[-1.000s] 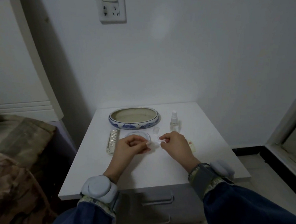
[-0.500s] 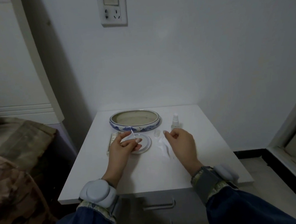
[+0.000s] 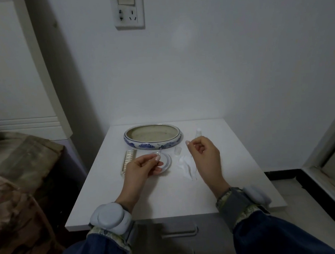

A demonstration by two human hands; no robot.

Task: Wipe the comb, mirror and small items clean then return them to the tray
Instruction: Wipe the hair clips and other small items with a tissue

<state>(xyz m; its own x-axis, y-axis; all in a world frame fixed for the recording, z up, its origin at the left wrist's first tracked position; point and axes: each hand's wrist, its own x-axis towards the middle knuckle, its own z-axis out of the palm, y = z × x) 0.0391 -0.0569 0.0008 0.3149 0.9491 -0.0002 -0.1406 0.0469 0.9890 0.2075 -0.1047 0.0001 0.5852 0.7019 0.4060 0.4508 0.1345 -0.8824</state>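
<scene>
An oval blue-and-white ceramic tray (image 3: 129,138) stands empty at the back of the white nightstand. In front of it lie a clear comb (image 3: 129,161) at the left and a round mirror (image 3: 166,160) in the middle. My left hand (image 3: 141,169) hovers over the mirror and pinches a thin small item (image 3: 159,152) between thumb and forefinger. A crumpled white wipe (image 3: 186,163) lies right of the mirror. My right hand (image 3: 204,154) is raised beside the wipe with fingers loosely curled, holding nothing.
A small spray bottle (image 3: 198,132) stands at the back right, its clear cap (image 3: 178,151) near the tray. The nightstand (image 3: 177,197) has drawers below its front edge. A bed with a patterned blanket (image 3: 17,177) is at the left.
My hands moved apart. The right hand let go of the wipe, which now lies on the table. The left hand carried the small item over the mirror toward the tray.
</scene>
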